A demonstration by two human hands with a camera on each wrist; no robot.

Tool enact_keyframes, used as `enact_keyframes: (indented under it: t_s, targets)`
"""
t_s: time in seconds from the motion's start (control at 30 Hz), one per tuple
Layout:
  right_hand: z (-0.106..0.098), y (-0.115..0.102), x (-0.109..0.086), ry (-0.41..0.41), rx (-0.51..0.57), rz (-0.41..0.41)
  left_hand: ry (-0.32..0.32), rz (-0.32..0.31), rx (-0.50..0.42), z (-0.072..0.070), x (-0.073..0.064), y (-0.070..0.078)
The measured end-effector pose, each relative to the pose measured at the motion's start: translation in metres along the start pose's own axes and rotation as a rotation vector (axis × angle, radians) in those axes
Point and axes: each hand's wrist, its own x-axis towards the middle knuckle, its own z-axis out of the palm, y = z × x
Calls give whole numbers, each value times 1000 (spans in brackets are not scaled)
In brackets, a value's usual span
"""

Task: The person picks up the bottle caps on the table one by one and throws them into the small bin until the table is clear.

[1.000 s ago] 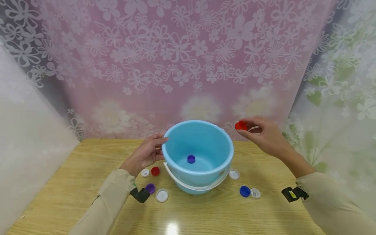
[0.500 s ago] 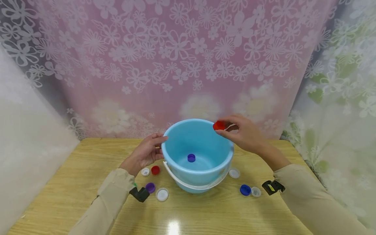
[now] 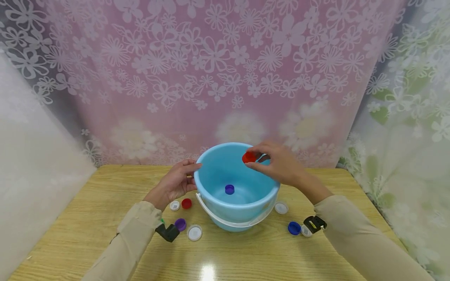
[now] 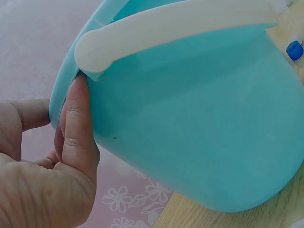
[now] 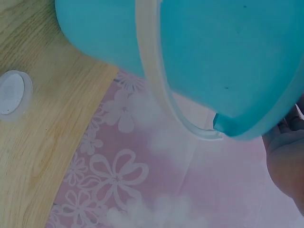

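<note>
A light blue bucket (image 3: 232, 214) with a white handle (image 3: 230, 223) stands on the wooden table. My left hand (image 3: 177, 181) grips its left rim; in the left wrist view the thumb and fingers (image 4: 78, 123) lie on either side of the rim. Over the bucket's right side, my right hand (image 3: 275, 162) pinches a red bottle cap (image 3: 249, 157) between thumb and fingers. A purple cap (image 3: 229, 189) lies on the bucket's floor. In the right wrist view the bucket wall (image 5: 213, 57) hides the red cap and most of the fingers.
Left of the bucket lie a white cap (image 3: 174, 205), a red cap (image 3: 186, 203), a purple cap (image 3: 180, 224) and a white lid (image 3: 195, 233). To its right are another white lid (image 3: 281, 208), a blue cap (image 3: 294, 228) and a white cap (image 3: 306, 231). A floral curtain (image 3: 225, 78) hangs behind.
My right hand has carried the red cap leftward, from right of the bucket to over its opening. My left hand has stayed on the rim, and the bucket has kept its place.
</note>
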Motion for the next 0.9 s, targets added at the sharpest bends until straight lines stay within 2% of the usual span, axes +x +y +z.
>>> enact_keyframes:
  t_s: [0.3,0.63,0.9]
  targets:
    - [13,1,4,-51,6,-39,0,2,-8,0,0,0]
    - [18,-2,1,-95,-84,-15,-1,-6,-19,-1,1,-1]
    - [18,-4,2,-203,-164,38,7,-34,-4,0,-1,1]
